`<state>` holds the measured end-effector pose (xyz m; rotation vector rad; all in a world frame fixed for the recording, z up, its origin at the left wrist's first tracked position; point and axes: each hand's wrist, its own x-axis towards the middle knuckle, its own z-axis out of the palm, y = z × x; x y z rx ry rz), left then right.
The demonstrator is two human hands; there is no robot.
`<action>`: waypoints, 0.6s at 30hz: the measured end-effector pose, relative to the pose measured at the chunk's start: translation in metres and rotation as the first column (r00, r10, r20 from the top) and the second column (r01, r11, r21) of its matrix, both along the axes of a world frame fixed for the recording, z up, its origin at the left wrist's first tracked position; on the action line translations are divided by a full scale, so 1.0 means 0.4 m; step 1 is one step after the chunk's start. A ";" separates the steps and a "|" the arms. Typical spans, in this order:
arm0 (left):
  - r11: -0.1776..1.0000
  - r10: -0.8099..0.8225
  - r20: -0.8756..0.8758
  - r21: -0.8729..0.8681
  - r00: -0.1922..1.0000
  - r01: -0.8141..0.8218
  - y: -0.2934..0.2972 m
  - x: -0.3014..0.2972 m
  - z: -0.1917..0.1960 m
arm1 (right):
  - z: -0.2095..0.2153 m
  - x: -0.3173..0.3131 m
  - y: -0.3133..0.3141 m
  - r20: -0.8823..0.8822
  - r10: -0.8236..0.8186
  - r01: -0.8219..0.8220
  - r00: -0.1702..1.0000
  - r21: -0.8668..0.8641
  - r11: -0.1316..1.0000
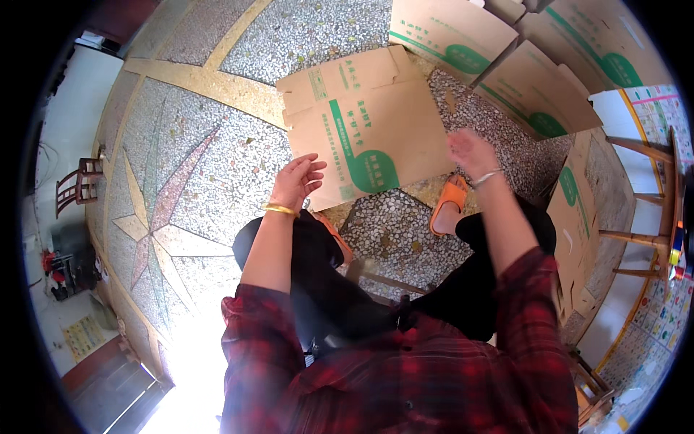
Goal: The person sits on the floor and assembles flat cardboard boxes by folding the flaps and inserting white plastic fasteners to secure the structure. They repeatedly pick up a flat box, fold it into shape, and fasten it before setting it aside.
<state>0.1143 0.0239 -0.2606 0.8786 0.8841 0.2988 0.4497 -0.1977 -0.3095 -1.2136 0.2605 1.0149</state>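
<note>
Both sets of fingers are loosely spread and hold nothing: left hand and right hand hover over the flattened brown cardboard box with green print lying on the speckled terrazzo floor. It looks light, stiff and bendable; its edges seem best for gripping.

A home turned packing room: patterned terrazzo floor, wooden chair, stacked flattened cartons

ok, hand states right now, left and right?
Left hand: open, fingers loosely curled, holding nothing, above the flattened brown cardboard box with green print.
Right hand: blurred, appears empty; open or closed cannot be told.
</note>
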 end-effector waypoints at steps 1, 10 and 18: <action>1.000 -0.014 -0.016 0.002 1.000 0.014 0.000 0.007 0.009 | -0.109 -0.035 0.018 -0.031 -0.017 0.016 0.999 -0.023 1.000; 0.996 -0.066 -0.140 -0.074 0.988 0.056 0.024 0.015 -0.001 | -0.515 -0.254 -0.044 -0.367 -0.130 -0.030 0.921 -0.400 0.916; 0.991 -0.107 -0.152 -0.102 0.983 0.092 0.047 0.061 -0.021 | -0.538 -0.197 0.073 -0.457 -0.292 0.137 0.840 -0.342 0.930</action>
